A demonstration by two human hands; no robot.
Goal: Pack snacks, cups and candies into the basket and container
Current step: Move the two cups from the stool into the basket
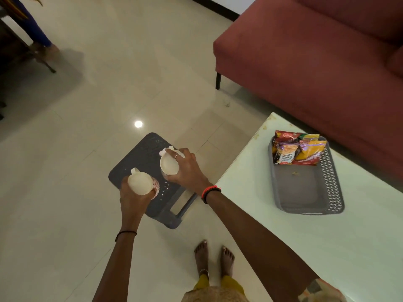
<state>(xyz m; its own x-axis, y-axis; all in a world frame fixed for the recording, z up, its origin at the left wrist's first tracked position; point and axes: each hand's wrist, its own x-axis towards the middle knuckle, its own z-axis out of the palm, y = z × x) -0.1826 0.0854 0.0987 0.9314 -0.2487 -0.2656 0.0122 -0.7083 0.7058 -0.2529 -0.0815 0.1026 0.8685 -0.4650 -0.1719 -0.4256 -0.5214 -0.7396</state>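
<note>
Hands [133, 198] [187, 168] hold 2 cups [141, 184] [168, 165]

Pale worktop [294, 225] at right, grey basket [333, 182] on it, snack packets [296, 150] in its far end, tiled floor [109, 94], grey stool [141, 153] standing on it

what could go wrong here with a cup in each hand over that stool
1. The left hand and right hand each hold a cup by its body, not its handle; the left cup and right cup are tilted, so either grip might slip over the hard tiled floor.
2. The basket sits on the table off to the right, so both cups must travel across open floor.
3. Snack packets fill the basket's far end; the cups could crush them if set there.
</note>
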